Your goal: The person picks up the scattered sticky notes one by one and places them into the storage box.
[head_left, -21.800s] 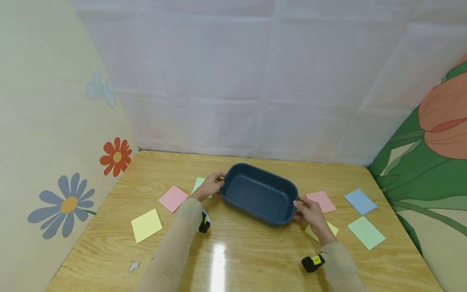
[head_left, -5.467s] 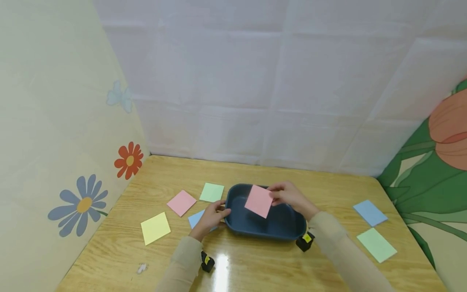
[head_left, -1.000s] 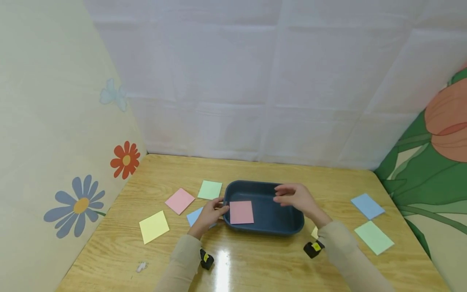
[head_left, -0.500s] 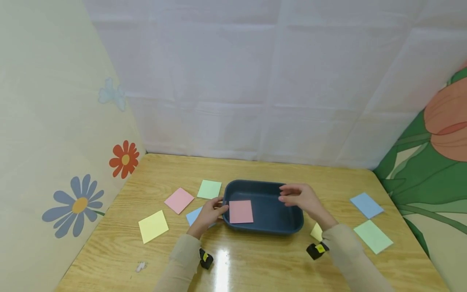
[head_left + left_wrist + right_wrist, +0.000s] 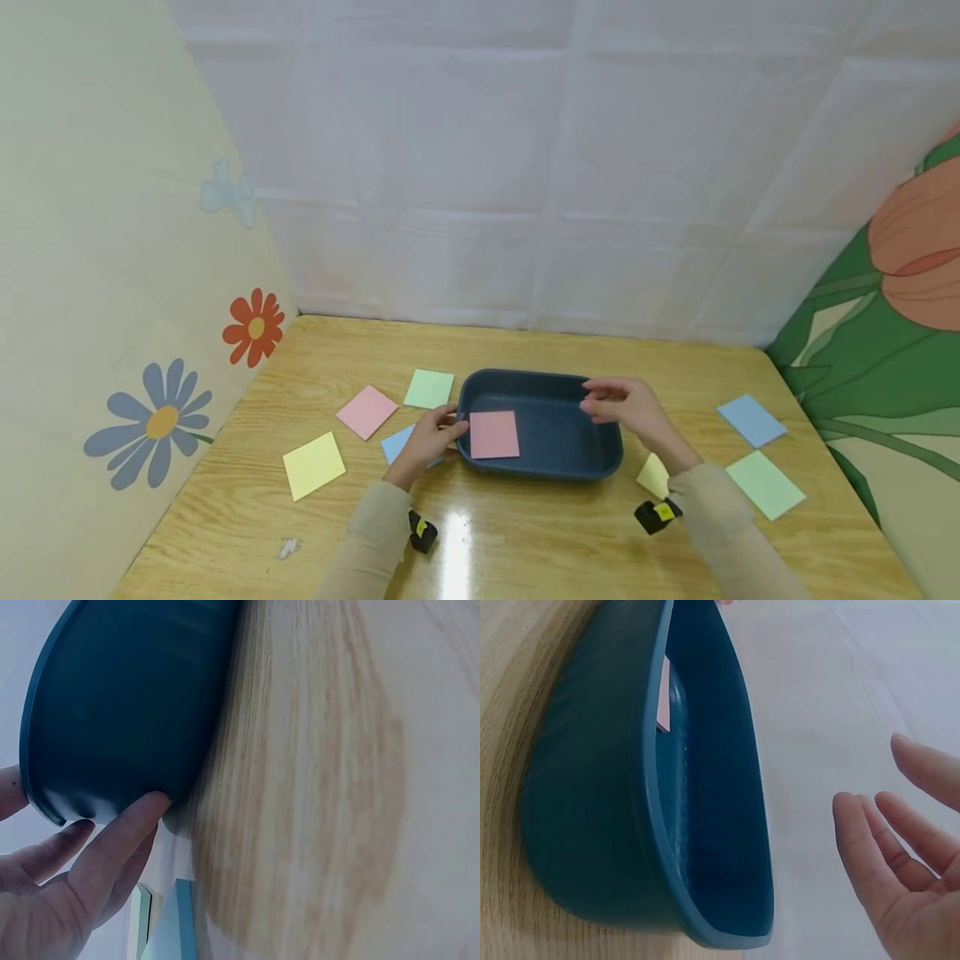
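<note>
A dark blue plastic bin [image 5: 540, 475], oblong with rounded corners, stands on the wooden table. My left hand [image 5: 426, 446] grips its left end, one digit over the rim and several fingers [image 5: 112, 855] against the outer wall. Inside, toward the left, lies a pink sticky note pad [image 5: 494, 434]; its edge shows in the right wrist view. Over the bin's right end hovers my right hand [image 5: 630, 412], holding nothing, its fingers apart and relaxed. Near its wrist lies a yellow sticky note pad [image 5: 654, 477], partly covered by the arm.
Left of the bin lie green [image 5: 429, 388], pink [image 5: 367, 412], yellow [image 5: 314, 466] and blue [image 5: 397, 443] sticky note pads, the blue one partly behind the left hand. Farther right are a blue pad [image 5: 752, 420] and a green pad [image 5: 765, 484]. A white curtain [image 5: 480, 167] hangs behind.
Since the earliest frames, the pink pad from the right side was carried over and now lies in the bin. Within the last second my right hand drifted slightly right; my left hand kept its grip.
</note>
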Available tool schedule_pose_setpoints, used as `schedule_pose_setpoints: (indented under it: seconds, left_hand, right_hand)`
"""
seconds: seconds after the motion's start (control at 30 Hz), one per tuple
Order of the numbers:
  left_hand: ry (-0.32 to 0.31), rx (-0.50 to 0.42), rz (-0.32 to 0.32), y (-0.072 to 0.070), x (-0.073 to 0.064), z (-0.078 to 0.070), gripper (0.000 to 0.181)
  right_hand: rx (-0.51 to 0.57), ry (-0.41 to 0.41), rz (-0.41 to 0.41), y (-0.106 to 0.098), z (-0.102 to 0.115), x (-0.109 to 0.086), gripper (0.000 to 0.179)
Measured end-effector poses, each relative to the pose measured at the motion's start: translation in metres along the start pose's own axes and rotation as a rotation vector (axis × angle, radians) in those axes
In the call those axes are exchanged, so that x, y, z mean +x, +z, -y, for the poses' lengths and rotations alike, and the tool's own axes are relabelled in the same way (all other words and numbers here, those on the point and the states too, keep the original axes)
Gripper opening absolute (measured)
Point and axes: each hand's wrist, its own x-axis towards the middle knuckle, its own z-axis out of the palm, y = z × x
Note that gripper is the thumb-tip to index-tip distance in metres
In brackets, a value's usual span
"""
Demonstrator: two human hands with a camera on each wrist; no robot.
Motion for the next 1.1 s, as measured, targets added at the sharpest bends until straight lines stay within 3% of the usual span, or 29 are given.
schedule_pose_setpoints:
  seconds: [0.3,1.1]
  left_hand:
    - [-0.003,-0.004,-0.012,0.001,0.000,0.000,0.042]
    - [0.005,-0.003,-0.012,0.002,-0.002,-0.003,0.040]
  right_hand:
    - [-0.009,0.019,-0.024,-0.005,-0.002,-0.003,0.045]
    - [0.008,-0.023,-0.103,-0.028,-0.007,-0.016,0.046]
